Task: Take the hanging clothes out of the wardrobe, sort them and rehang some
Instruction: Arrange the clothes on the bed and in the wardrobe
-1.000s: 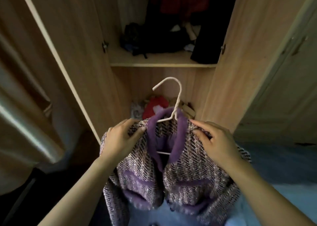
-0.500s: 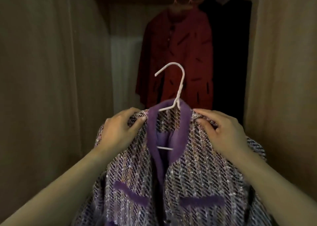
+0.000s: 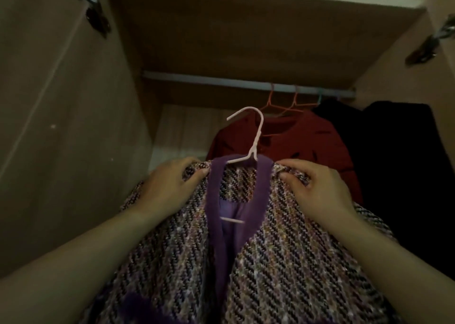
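The wardrobe (image 3: 61, 126) stands open, and its rail (image 3: 197, 80) runs across under the top board. Everything below is placed from that rail.

Below the rail and nearer the person is one tweed jacket (image 3: 283, 262) with purple trim, the piece being handled. It is not on the rail. It hangs on a single pale hanger (image 3: 256, 136), whose hook sits under the rail's middle with the open end pointing toward the rail's left end.

Dark clothing (image 3: 394, 151) hangs from the rail's right end; I cannot tell how many pieces. One red garment (image 3: 307, 139) hangs just left of it, behind the pale hook.

Two hands hold the jacket under the rail. The left hand (image 3: 167, 188) and right hand (image 3: 320, 190) each grip a shoulder, and their fingers (image 3: 197, 174) are curled over the cloth with the thumbs on the front.

On the rail's right half I count two orange hooks (image 3: 270, 102) and one teal hook (image 3: 319, 98). Its left half is bare.

My guess is that this is a rehang. The hands grip cloth and not the hanger neck, so the hook could swivel and miss the rail. It could also snag the nearer orange hanger if lifted too far right. A tilt might let one shoulder slide off the hanger arm.
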